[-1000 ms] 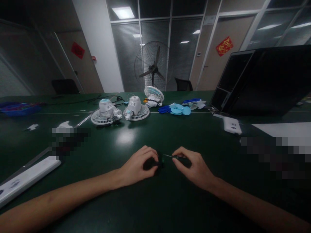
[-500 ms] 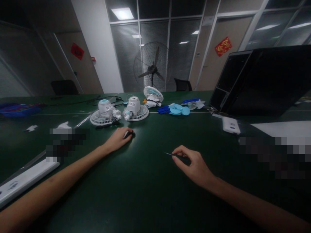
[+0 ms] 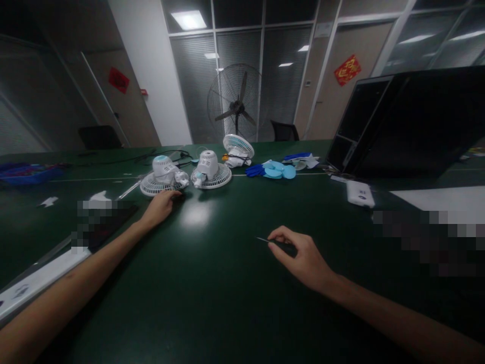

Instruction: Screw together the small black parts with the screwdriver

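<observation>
My left hand [image 3: 161, 206] is stretched far forward on the dark green table [image 3: 227, 303]. Its fingers are curled over something small and dark right in front of a white desk fan lying face down [image 3: 161, 177]. My right hand [image 3: 301, 255] rests near the table's middle, pinched on a thin screwdriver [image 3: 265, 240] whose metal tip points left. A second white fan [image 3: 210, 172] lies face down to the right of the first one. A third fan [image 3: 238, 149] stands behind them.
Blue fan blades and blue gloves [image 3: 276, 171] lie behind the fans. A white device [image 3: 359, 193] sits at the right beside a large black open case [image 3: 409, 126]. A white flat board [image 3: 38, 280] lies at the left edge. A big floor fan [image 3: 237, 103] stands beyond the table.
My left hand left the spot next to my right hand and moved forward and left, carrying a small dark part up to the nearest white fan. My right hand stayed still.
</observation>
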The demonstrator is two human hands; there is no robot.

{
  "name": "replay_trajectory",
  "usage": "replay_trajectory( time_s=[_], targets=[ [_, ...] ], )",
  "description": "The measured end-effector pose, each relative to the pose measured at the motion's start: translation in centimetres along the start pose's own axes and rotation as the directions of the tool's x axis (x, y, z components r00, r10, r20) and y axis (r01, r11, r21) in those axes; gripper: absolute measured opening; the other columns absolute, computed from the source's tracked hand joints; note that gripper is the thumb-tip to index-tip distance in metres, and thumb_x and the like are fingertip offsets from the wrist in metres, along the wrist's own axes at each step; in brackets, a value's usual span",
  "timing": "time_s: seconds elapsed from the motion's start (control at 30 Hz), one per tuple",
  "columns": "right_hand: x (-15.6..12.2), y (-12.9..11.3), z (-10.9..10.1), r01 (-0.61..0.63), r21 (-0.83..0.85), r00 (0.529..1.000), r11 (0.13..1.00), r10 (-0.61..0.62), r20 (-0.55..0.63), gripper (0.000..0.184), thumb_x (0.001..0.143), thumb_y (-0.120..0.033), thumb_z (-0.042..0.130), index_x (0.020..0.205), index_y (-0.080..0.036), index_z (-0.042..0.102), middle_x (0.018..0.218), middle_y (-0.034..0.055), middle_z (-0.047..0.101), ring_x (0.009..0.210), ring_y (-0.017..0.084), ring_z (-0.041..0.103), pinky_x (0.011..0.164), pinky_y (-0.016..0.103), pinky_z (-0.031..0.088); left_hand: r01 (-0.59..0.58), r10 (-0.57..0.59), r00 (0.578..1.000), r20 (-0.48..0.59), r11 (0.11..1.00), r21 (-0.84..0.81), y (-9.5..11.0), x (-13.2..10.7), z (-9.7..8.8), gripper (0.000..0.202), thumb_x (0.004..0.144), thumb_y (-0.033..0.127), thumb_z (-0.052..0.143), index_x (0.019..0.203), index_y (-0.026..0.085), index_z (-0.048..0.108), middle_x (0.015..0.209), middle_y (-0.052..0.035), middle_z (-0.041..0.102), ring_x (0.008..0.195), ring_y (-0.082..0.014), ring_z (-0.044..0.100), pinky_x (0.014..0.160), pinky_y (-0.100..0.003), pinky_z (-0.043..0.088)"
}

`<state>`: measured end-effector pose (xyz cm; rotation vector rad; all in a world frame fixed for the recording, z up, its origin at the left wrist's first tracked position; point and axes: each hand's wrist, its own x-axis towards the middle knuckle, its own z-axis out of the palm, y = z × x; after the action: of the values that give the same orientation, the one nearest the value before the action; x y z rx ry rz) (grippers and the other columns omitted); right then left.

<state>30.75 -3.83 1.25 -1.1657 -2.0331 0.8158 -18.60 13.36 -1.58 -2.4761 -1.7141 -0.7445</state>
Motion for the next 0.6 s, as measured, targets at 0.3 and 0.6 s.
replay_trajectory(
  time_s=[0.3,0.6],
  targets=[
    [0.01,-0.21,0.0,0.023,-0.01,1.0,1.0,-0.023,-0.015,0.016,0.106,-0.036,0.058,0.109,-0.022,0.066,0.09,0.0007,0.069,0.076,0.017,0.068,0.067,0.03,0.055,-0.033,0.037,0.999,0.037,0.993,-0.112,-0.2,0.19,0.23,0.043,0.095,0.035,0.05,0.13,0.021,0.072,0.119,-0.0136,0.077,0.11,-0.0352,0.069,0.098,-0.049,0.055],
    [0.04,-0.07,0.03,0.035,-0.048,0.999,0.998,-0.036,-0.027,0.015,0.106,-0.035,0.059,0.11,-0.022,0.066,0.091,0.0007,0.069,0.079,0.017,0.068,0.071,0.031,0.055,-0.065,0.066,0.998,0.015,0.996,-0.057,-0.65,0.25,0.46,0.043,0.098,0.035,0.047,0.128,0.021,0.075,0.116,-0.0142,0.077,0.109,-0.036,0.067,0.095,-0.049,0.053]
  ],
)
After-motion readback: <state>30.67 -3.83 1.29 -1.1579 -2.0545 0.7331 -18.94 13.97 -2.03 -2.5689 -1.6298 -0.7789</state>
